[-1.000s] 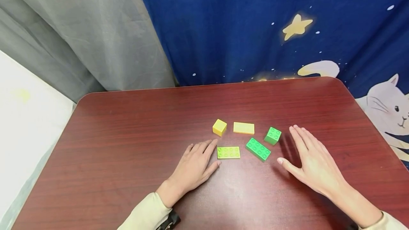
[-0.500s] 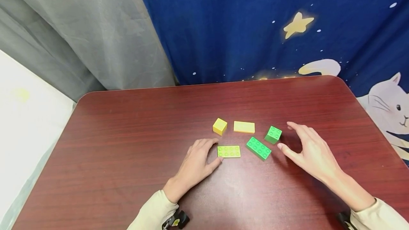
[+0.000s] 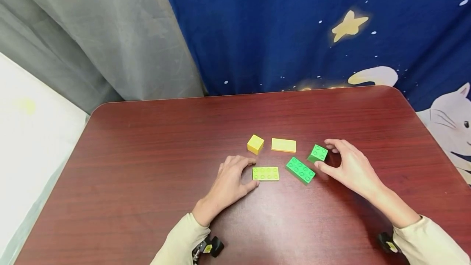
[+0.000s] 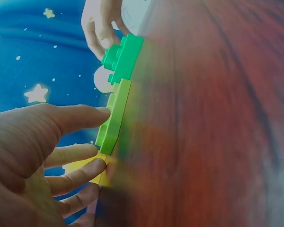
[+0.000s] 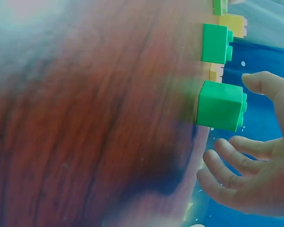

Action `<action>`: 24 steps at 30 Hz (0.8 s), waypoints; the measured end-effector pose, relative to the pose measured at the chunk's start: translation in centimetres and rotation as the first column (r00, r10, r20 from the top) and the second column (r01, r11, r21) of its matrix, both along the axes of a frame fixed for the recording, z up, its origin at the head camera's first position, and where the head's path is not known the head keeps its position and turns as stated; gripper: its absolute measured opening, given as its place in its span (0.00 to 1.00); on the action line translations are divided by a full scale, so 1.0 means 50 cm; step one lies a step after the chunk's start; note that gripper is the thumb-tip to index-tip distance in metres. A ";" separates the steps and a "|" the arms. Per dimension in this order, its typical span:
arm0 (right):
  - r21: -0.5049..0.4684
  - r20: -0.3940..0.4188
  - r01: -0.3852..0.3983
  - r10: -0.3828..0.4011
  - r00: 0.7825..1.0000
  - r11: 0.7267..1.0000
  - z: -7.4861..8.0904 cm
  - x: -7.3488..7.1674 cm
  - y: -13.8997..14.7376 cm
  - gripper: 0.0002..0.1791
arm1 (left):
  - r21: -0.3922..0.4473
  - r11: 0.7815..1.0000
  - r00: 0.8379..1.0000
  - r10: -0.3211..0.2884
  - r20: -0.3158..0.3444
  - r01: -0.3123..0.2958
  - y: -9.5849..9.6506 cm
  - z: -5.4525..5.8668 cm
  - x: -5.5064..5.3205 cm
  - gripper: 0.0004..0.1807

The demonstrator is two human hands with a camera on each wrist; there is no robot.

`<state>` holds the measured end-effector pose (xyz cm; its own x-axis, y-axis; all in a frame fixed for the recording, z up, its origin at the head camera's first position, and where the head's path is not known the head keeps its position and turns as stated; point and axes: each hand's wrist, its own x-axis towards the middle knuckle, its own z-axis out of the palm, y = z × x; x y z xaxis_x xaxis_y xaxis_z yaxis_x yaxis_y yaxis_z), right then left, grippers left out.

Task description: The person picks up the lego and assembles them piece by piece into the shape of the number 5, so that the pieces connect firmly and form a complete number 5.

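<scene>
In the head view my left hand (image 3: pixel 229 181) lies at the left end of a flat lime-green toy brick (image 3: pixel 270 174), thumb by its near edge and index finger past its far left corner. The left wrist view has the thumb overlapping that lime brick (image 4: pixel 114 125), the other fingers spread. My right hand (image 3: pixel 354 169) arches beside a small square green brick (image 3: pixel 318 153); its thumb tip is at the brick's near side and its fingers are beyond the far right. A gap shows between fingers and square brick (image 5: pixel 220 105) in the right wrist view.
A longer green brick (image 3: pixel 300 170) lies slanted between the two hands. Behind are a yellow cube-shaped brick (image 3: pixel 255 144) and a flat yellow brick (image 3: pixel 283 145). All rest on a dark red wooden table (image 3: pixel 158 146), its far edge against grey and blue curtains.
The right hand has moved left, its spread fingers bending around the small square green brick. The left hand has shifted slightly right, thumb and index opening around the lime brick's end.
</scene>
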<state>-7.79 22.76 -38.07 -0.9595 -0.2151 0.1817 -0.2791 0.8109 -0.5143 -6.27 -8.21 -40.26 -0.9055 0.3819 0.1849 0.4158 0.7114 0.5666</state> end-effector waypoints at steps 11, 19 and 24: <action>0.003 -0.028 -0.049 0.049 0.998 0.999 -0.013 -0.015 -0.003 0.19 | 0.048 0.999 1.000 -0.012 0.009 0.012 0.006 -0.017 -0.008 0.18; -0.010 -0.048 -0.006 0.005 0.999 1.000 -0.009 -0.011 -0.007 0.20 | 0.071 0.997 0.999 -0.036 0.018 0.034 0.001 -0.023 -0.012 0.18; -0.035 -0.072 0.017 -0.019 0.997 0.999 -0.003 -0.006 -0.006 0.21 | 0.083 0.996 0.999 -0.044 0.026 0.041 0.000 -0.026 -0.015 0.18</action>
<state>-8.11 22.45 -38.20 -0.9472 -0.1904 0.2580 -0.3024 0.7983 -0.5209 -7.01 -8.22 -41.56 -0.8939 0.4045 0.1930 0.4282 0.6436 0.6344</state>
